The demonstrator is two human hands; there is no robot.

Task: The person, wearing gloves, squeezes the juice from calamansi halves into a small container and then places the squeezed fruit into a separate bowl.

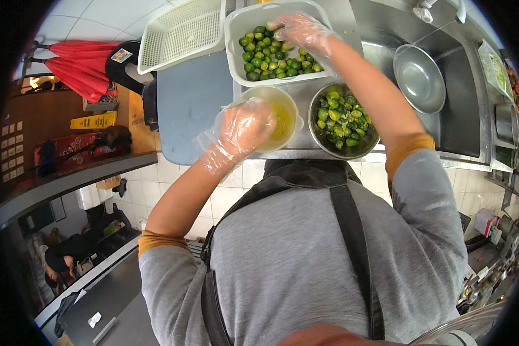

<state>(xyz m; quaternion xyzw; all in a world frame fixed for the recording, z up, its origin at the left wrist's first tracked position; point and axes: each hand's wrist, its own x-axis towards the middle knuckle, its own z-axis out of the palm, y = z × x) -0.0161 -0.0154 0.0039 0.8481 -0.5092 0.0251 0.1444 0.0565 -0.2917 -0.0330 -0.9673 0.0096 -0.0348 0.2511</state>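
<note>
My left hand [247, 125], in a clear plastic glove, is curled above a pale plastic bowl [297, 123] holding yellow liquid [282, 120]. The fingers hide whatever may be inside the fist. My right hand [300, 31], gloved the same way, reaches into a white plastic basin [235, 71] at the far side. Its fingertips are down at the small green citrus fruits [271, 65], several of which show cut yellowish faces; whether they grip one is unclear. A steel bowl [313, 129] near my right forearm contains flattened green citrus halves [341, 119].
At left lies a grey-blue board [194, 108], with a white perforated basket [179, 36] behind it. The steel sink [454, 112] at right holds a tilted metal bowl [418, 80]. Red folded umbrellas [78, 65] hang at far left. Another person [62, 259] appears lower left.
</note>
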